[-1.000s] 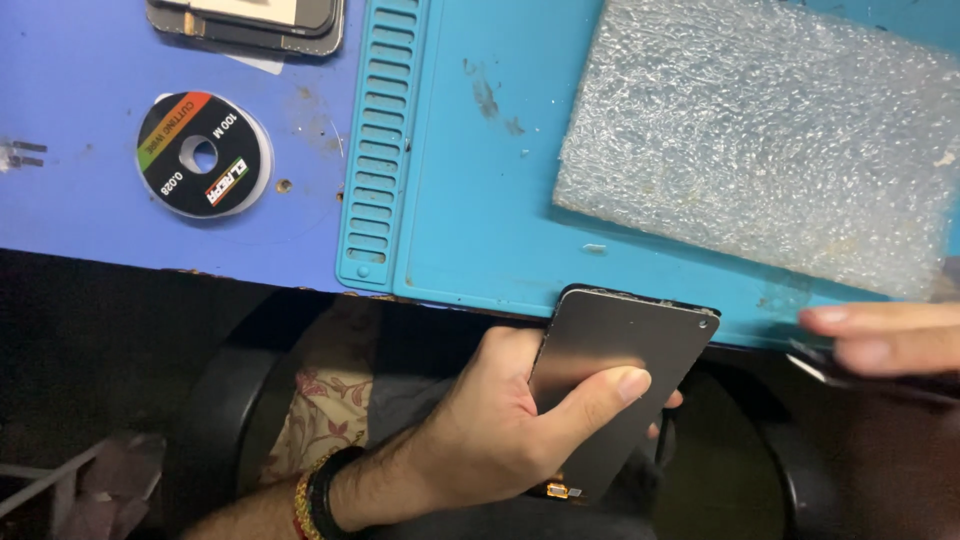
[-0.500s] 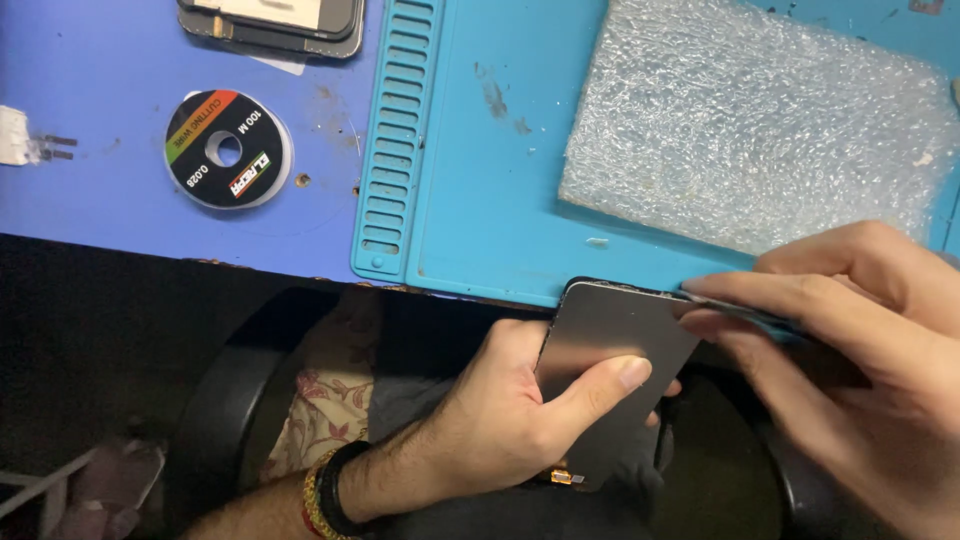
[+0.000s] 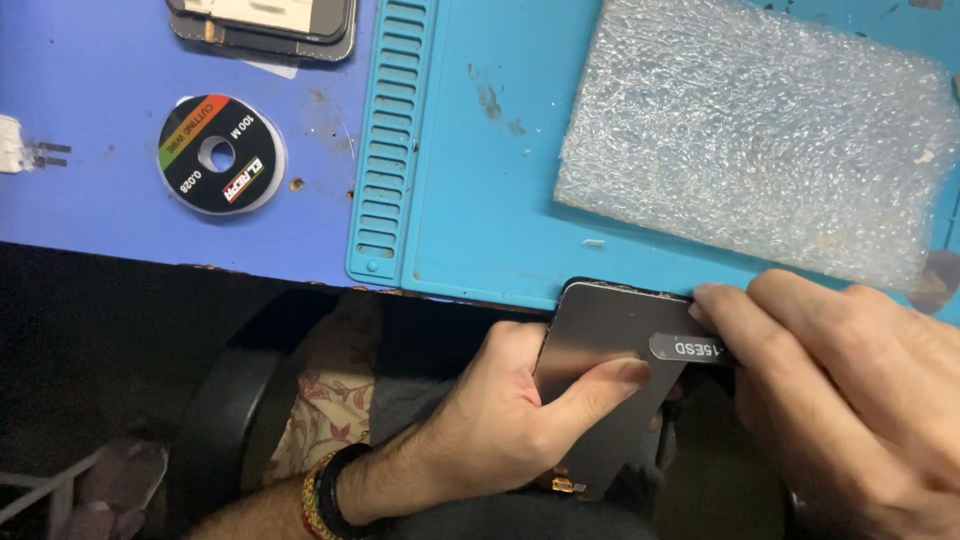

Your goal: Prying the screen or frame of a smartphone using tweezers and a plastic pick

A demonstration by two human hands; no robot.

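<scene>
Left hand [image 3: 500,425] grips a grey phone [image 3: 605,375] low in the frame's centre, thumb across its back, held off the bench [image 3: 100,215] just below the blue mat's [image 3: 500,200] near edge. Right hand [image 3: 860,400], fingers closed, presses a thin metal tool [image 3: 685,348] against the phone's upper right edge. Dark open room lies left of the phone. Most of the tool hides under the fingers. The phone's back is matt and plain, its top corner touching the mat.

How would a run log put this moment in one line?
left hand: holds grey panel | right hand: presses metal tool on panel | near blue mat
</scene>
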